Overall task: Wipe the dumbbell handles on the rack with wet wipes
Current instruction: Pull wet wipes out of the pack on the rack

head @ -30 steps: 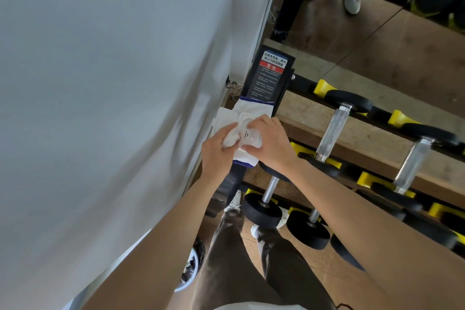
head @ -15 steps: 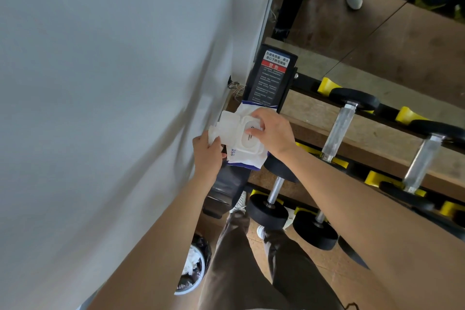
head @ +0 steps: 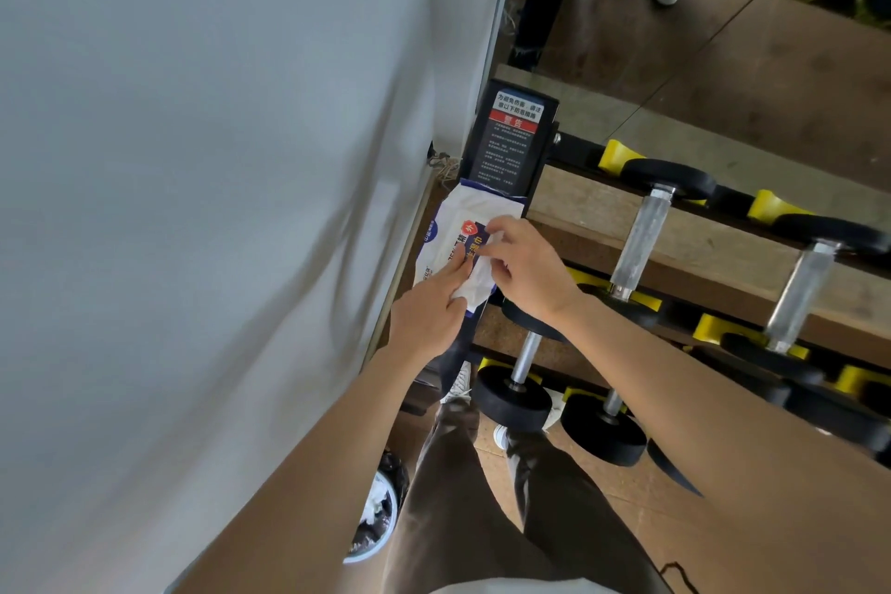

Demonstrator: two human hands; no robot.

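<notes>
A gym is shown. Black dumbbells (head: 643, 234) are laid in yellow cradles (head: 619, 156) on a tiered rack (head: 576, 149). A warning label (head: 513, 135) is stuck to its post, and a mirror (head: 723, 53) is mounted behind.

crumpled white wet wipe (head: 477, 282) against the blue-white wipes pack (head: 446, 232); chrome dumbbell handles (head: 641, 241) lie tilted on the rack (head: 545, 150).
</notes>
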